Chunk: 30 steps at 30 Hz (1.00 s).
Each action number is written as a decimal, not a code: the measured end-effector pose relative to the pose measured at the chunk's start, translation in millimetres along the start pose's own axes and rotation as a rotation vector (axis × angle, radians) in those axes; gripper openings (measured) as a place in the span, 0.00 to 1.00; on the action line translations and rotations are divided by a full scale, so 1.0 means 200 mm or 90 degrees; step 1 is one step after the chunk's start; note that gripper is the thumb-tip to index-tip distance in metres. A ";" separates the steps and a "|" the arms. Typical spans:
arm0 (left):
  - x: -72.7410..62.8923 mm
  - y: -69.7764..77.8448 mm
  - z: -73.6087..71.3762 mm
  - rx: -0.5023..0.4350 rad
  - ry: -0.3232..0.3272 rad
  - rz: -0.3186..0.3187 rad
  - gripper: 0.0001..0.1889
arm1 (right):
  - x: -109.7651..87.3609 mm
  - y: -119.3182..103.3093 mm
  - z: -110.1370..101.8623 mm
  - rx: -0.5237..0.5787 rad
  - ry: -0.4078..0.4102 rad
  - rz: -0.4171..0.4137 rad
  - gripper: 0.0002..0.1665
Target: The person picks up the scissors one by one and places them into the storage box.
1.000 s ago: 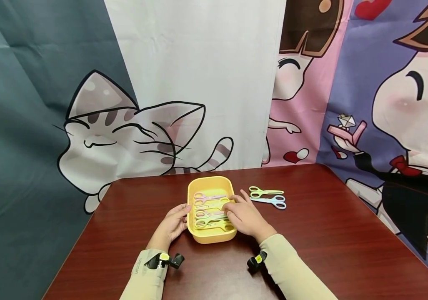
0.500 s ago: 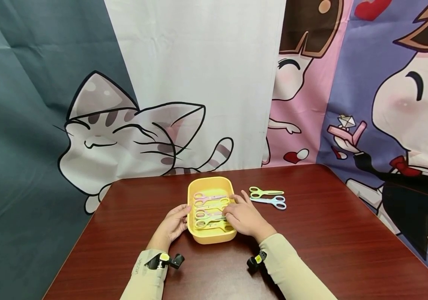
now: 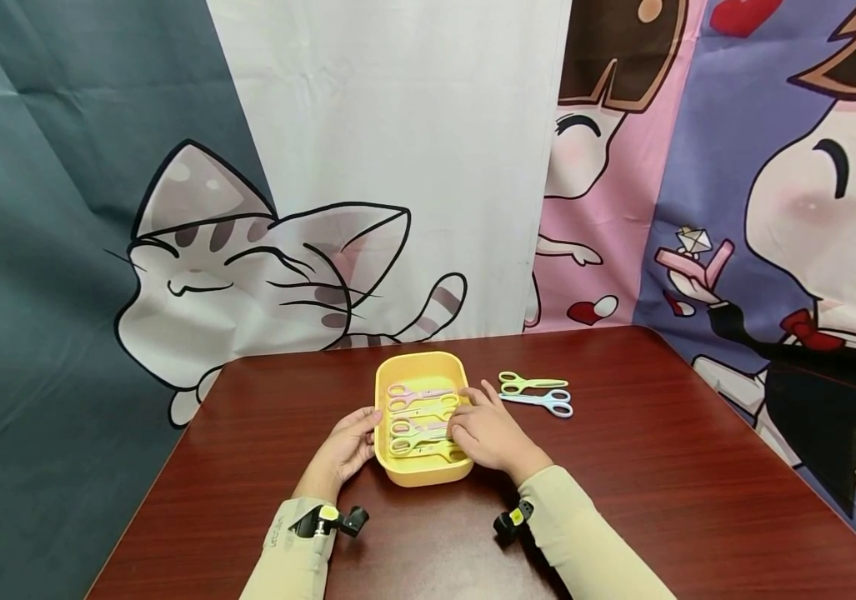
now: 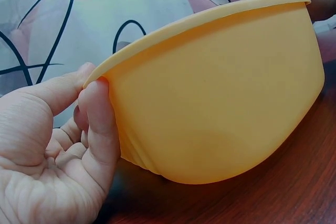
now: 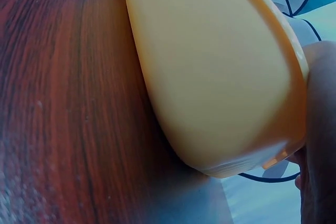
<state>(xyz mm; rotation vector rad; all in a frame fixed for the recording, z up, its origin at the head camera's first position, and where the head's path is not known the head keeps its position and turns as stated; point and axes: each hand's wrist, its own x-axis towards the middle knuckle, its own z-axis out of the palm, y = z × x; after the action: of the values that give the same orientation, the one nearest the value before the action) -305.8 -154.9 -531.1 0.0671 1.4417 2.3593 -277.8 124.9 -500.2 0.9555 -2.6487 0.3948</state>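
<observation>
Left hand (image 3: 343, 447) is pinching the rim of a yellow tray (image 3: 428, 478), thumb on one side and a finger on the other, with only the lip fitting between them. The rest of those fingers are curling in just below the pinch.

Right hand (image 3: 493, 432) is leaning over the opposite rim, fingers bending down inside onto a bunch of scissors. From where I'm standing I honestly can't tell if the fingertips are gripping a pair or just touching, since the hand itself is hiding them.

A pink pair (image 3: 420, 394) is lying closest to the far fingers of the right hand, and a yellow pair (image 3: 437, 451) is sitting on the near side of them. Just beyond the right fingers, outside the tray, a green pair (image 3: 521, 384) and a blue pair (image 3: 545, 401) are lying side by side on the reddish-brown table (image 3: 428, 542).
</observation>
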 end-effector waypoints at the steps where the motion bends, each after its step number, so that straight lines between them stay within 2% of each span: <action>1: 0.00 0.00 0.00 0.001 0.001 0.000 0.03 | 0.00 0.00 0.00 0.000 0.000 0.001 0.21; 10: 0.00 0.01 0.01 -0.001 0.010 0.000 0.04 | 0.01 0.01 0.01 0.007 0.004 0.003 0.22; 13: 0.00 0.01 0.01 0.000 0.007 0.002 0.04 | 0.00 0.02 0.01 0.048 0.051 -0.013 0.19; 16: 0.00 0.00 0.00 0.001 0.001 0.002 0.04 | -0.01 0.08 0.02 0.124 0.147 -0.016 0.13; 19: 0.00 0.00 0.00 0.001 0.002 0.003 0.05 | -0.05 0.17 0.03 0.189 0.235 0.025 0.11; 21: 0.00 -0.01 -0.01 0.000 0.005 0.005 0.05 | -0.09 0.24 0.02 0.214 0.269 0.066 0.10; 25: 0.00 -0.01 -0.01 -0.001 0.008 0.012 0.05 | -0.15 0.37 0.00 0.231 0.290 0.131 0.10; 30: 0.01 -0.01 -0.01 -0.009 0.001 0.004 0.05 | -0.24 0.51 -0.01 0.202 0.305 0.195 0.11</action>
<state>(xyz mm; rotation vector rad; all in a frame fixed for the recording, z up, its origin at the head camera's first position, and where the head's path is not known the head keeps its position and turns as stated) -306.8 -154.8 -533.3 0.0661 1.4268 2.3756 -308.1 228.8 -531.5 0.4467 -2.3165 1.0012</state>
